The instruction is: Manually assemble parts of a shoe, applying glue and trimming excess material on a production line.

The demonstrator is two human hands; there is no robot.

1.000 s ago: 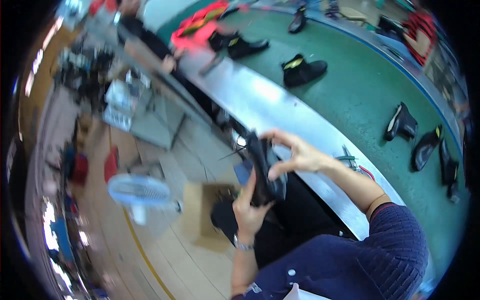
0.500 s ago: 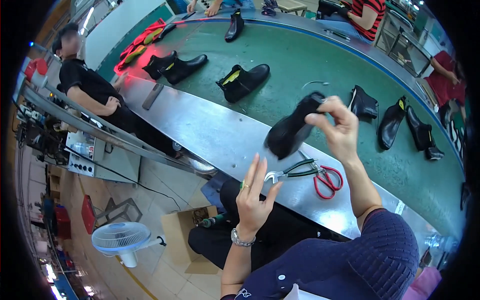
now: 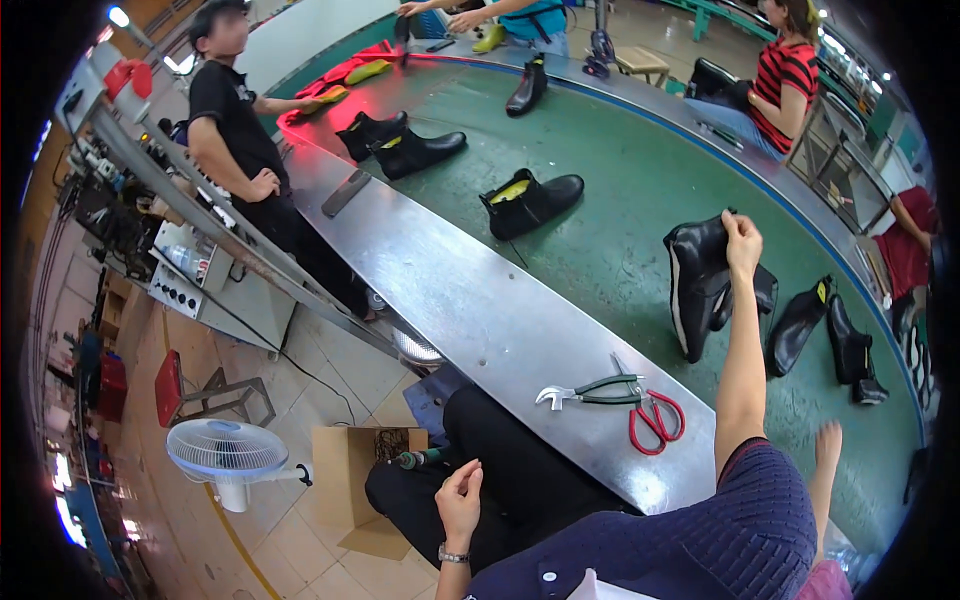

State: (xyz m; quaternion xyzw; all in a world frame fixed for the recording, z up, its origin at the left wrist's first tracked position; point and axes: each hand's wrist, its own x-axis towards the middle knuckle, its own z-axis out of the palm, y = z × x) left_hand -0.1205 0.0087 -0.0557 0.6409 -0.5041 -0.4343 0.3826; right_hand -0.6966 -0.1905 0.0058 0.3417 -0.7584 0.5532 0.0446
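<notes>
Green belt (image 3: 605,265) now underlies the black boot (image 3: 695,275) the right hand (image 3: 742,246) pinches, three o'clock; left hand (image 3: 460,508), half-curled at six, looks freed.

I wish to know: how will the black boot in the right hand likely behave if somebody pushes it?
The black boot may swing, because the right hand seems to grip only one edge. Its sole is probably fairly stiff, as it keeps its shape. The upper could feel slippery, since it shines.
</notes>
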